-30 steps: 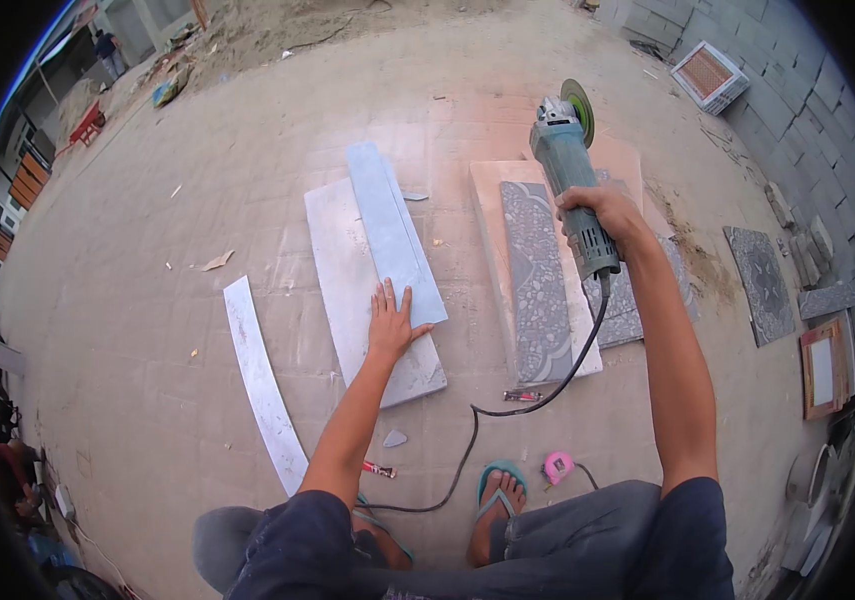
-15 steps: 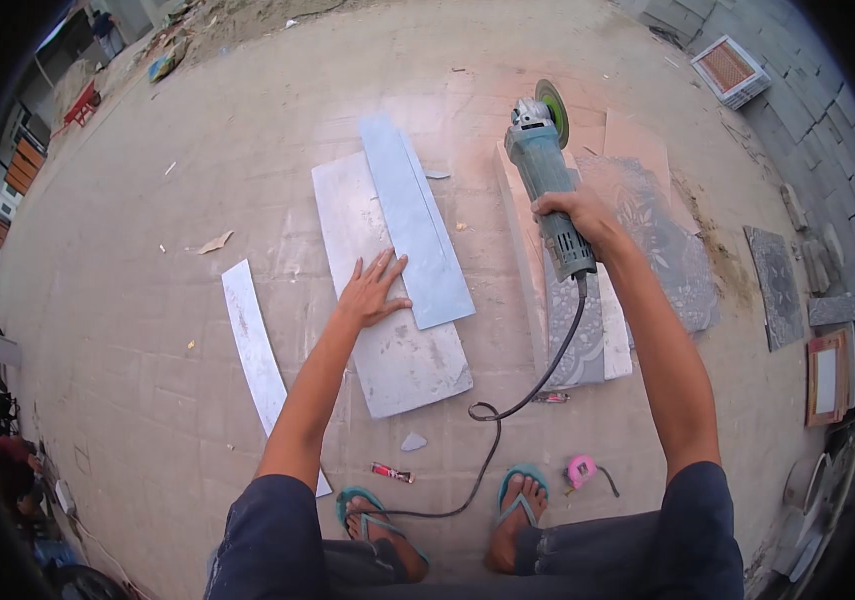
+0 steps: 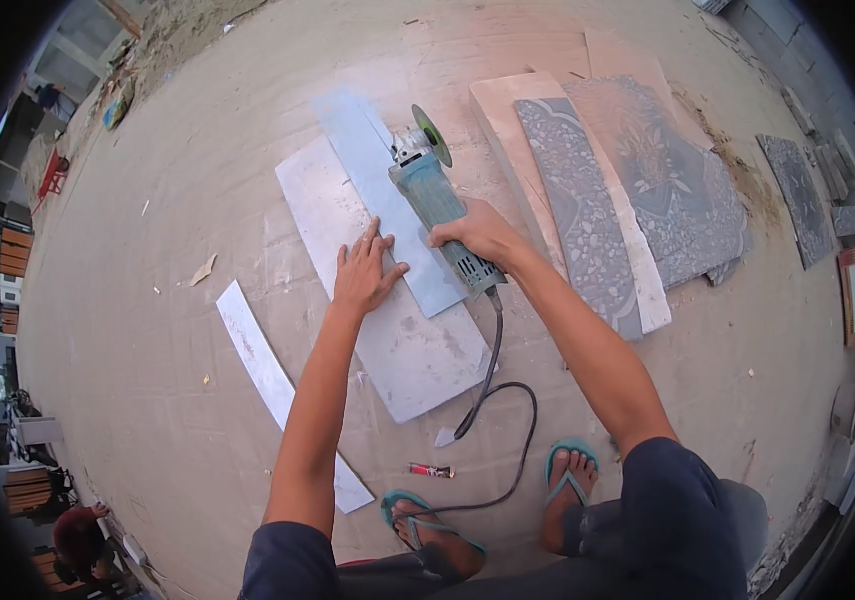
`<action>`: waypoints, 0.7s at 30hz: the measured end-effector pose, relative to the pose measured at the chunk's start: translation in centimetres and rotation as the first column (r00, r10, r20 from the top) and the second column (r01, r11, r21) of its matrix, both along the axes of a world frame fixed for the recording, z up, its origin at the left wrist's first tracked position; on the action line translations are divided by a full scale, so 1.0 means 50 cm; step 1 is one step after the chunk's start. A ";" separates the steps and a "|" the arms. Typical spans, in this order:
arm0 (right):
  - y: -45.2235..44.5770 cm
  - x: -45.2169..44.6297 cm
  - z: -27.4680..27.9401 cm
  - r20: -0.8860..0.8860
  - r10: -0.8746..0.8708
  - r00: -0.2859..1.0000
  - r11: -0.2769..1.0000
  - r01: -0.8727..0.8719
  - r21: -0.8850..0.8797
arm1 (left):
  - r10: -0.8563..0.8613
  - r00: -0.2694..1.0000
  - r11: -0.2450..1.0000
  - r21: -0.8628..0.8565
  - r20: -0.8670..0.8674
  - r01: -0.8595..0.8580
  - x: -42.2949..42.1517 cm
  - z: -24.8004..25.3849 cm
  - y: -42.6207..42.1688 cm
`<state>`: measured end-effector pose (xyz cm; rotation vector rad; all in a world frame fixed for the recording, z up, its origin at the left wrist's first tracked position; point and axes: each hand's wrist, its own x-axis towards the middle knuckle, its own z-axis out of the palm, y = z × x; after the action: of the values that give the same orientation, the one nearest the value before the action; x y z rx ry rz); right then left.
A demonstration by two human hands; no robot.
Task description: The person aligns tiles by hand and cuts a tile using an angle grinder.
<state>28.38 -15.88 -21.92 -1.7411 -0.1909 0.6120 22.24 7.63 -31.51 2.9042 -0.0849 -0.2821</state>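
Note:
My right hand [image 3: 477,232] grips the teal body of an angle grinder [image 3: 431,195]. Its green disc [image 3: 432,136] points away from me, at the far end, and a black cord [image 3: 496,335] trails from its rear. Beneath the grinder lies a narrow blue-grey tile strip [image 3: 357,125], resting on a larger pale slab [image 3: 417,370]. My left hand [image 3: 362,272] is spread, its fingers lying at the left edge of the strip and its palm over the slab. Whether the disc touches the strip is hard to tell; it appears to be raised.
A long white strip [image 3: 257,350] lies on the left. Patterned grey tiles [image 3: 587,210] and a thick block [image 3: 495,105] are at the right. A red marker-like tube [image 3: 431,470] lies near my sandalled feet. Another person [image 3: 82,540] is at the lower left.
My right hand has carried the grinder left, from above the patterned tiles to over the blue-grey strip. The cord has shifted with it. My left hand stays by the strip. The view has turned.

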 end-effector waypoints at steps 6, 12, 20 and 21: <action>0.093 -0.009 -0.120 0.058 -0.072 0.996 0.996 0.074 -0.040 | 0.072 0.994 0.997 0.012 -0.078 -0.071 0.071 0.033 0.025; 0.102 -0.020 -0.104 0.042 -0.102 0.994 0.990 0.106 -0.095 | 0.019 0.997 0.995 -0.093 -0.073 -0.026 0.138 0.022 0.093; 0.102 -0.021 -0.127 -0.009 -0.061 0.998 0.995 0.060 -0.084 | -0.009 0.996 0.993 0.115 -0.086 0.019 0.166 0.037 0.085; 0.103 -0.020 -0.126 -0.026 -0.053 0.998 0.996 0.051 -0.076 | -0.040 0.998 0.994 0.098 -0.054 0.046 0.169 0.028 0.094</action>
<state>27.36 -10.71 -28.20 -1.8028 -0.1035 0.6121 30.68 12.32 -30.10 2.9942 -0.1284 -0.3801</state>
